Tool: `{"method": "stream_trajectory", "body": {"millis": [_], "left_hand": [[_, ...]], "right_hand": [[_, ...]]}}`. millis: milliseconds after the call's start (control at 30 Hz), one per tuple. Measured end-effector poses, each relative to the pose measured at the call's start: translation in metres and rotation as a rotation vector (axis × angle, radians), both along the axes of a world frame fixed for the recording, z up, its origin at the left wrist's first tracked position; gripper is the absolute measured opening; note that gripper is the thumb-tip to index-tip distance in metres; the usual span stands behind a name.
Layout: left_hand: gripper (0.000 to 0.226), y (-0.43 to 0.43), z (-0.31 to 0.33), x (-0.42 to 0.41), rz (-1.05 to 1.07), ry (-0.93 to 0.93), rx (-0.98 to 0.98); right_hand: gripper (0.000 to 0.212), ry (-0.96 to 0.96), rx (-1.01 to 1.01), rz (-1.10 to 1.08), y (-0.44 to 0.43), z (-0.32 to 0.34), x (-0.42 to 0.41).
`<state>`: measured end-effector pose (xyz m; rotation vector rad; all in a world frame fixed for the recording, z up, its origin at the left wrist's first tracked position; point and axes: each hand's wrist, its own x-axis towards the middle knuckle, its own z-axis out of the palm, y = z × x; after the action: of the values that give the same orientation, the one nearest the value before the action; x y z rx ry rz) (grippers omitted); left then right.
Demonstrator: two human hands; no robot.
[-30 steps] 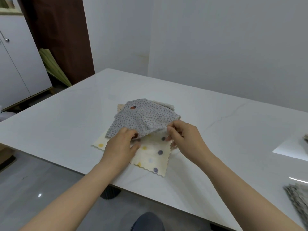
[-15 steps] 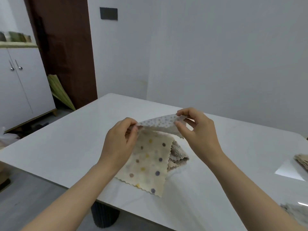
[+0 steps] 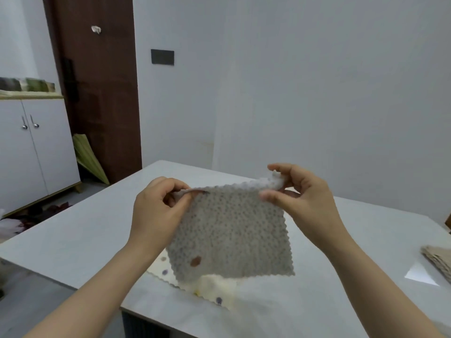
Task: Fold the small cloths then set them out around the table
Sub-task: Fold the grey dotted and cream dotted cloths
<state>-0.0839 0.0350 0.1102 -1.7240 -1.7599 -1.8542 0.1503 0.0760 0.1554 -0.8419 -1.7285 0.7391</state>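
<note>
The grey speckled cloth (image 3: 231, 230) has come up off the pile since a moment ago. Then it was being peeled away nearly edge-on; now it hangs open as a full square in front of the person, above the near part of the surface (image 3: 73, 240). The left grip (image 3: 156, 211), a bare hand, has its thumb and curled fingers closed on the top left corner. The right grip (image 3: 302, 198) pinches the top right corner between thumb and forefinger, its other fingers loosely bent and holding nothing. The cream dotted cloth (image 3: 210, 286) lies flat on the surface beneath, and the hanging edge looks clear of it, though I cannot be sure. I'd judge the grey cloth very light and quite limp: it drapes straight from two pinched corners, sags a little along the top edge, and its zigzag-cut border curls at the right corner. It should neither slip nor break, but it would flop if one corner were let go. The corners are the sensible places to hold it, and the fold is best made by bringing one edge to the other with the cloth laid flat. I can read no brand, label or writing anywhere; the cloth shows only its small speckles and one brownish spot (image 3: 196, 261) low on the left. Another folded cloth (image 3: 439, 262) lies well apart at the right edge.
</note>
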Motion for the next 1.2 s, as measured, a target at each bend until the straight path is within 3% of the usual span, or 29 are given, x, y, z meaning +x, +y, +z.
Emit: {"method": "stream_trajectory", "body": {"millis": [133,400,600,700,767,900,1067,1133,1200], "left_hand": [[0.012,0.000,-0.006,0.003,0.013,0.020,-0.054],[0.024,0.002,-0.016,0.007,0.099,0.127,-0.191],[0.020,-0.004,-0.021,0.014,-0.054,-0.167,-0.380],[0.038,-0.010,-0.014,0.021,-0.310,-0.567,-0.484],[0.035,-0.013,-0.008,0.027,-0.465,-0.761,-0.524],[0.012,-0.020,0.004,0.041,-0.621,-0.876,-0.512],[0.018,-0.021,-0.006,0.044,-0.609,-0.985,-0.500],[0.024,-0.021,-0.009,0.045,-0.641,-1.124,-0.492],[0.033,-0.020,-0.014,0.044,-0.715,-1.294,-0.479]], "right_hand": [[0.015,-0.085,0.061,-0.121,-0.003,-0.010,-0.002],[0.014,-0.051,0.052,-0.262,-0.003,-0.020,0.013],[0.016,0.112,-0.137,-0.230,-0.007,-0.028,0.024],[0.009,0.119,-0.251,-0.178,-0.012,-0.028,0.025],[0.017,0.110,-0.294,-0.107,-0.017,-0.027,0.024],[0.030,0.065,-0.279,0.068,-0.031,-0.024,0.021],[0.023,0.013,-0.243,0.132,-0.037,-0.031,0.016],[0.021,-0.044,-0.295,0.186,-0.037,-0.034,0.016],[0.031,-0.114,-0.339,0.239,-0.037,-0.038,0.016]]}}
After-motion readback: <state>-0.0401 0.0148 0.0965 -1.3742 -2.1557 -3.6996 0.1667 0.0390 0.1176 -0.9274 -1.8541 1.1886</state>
